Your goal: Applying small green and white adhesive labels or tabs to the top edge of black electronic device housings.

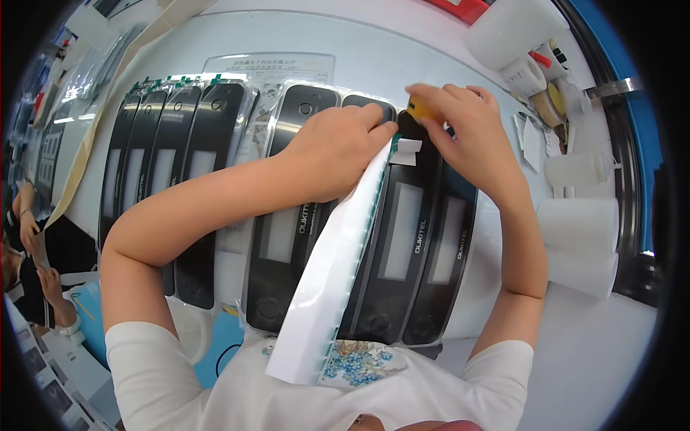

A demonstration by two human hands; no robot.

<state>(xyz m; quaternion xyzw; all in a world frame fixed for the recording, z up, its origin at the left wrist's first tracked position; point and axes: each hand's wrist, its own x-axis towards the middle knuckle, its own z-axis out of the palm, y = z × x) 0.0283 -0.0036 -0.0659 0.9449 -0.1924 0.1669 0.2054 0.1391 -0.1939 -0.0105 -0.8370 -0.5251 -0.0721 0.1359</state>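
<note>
My left hand (334,154) is closed, its fingertips pinching the top of a long white strip (323,266) with green tabs along one edge. The strip slants down over the black panels toward my lap. In my right hand (467,133) there is a small yellow tool (424,109), gripped between thumb and fingers; its exact kind is unclear. Under both hands lies a black panel (399,230) with a grey window and a round mark. A small white tab (407,151) sticks out beside the strip's upper end.
More black panels (162,165) stand in a row at left, with green tabs at their tops. A printed sheet (273,66) lies behind. White rolls (578,230) and tape rolls (550,104) line the right side. Another person's hands (50,284) show at far left.
</note>
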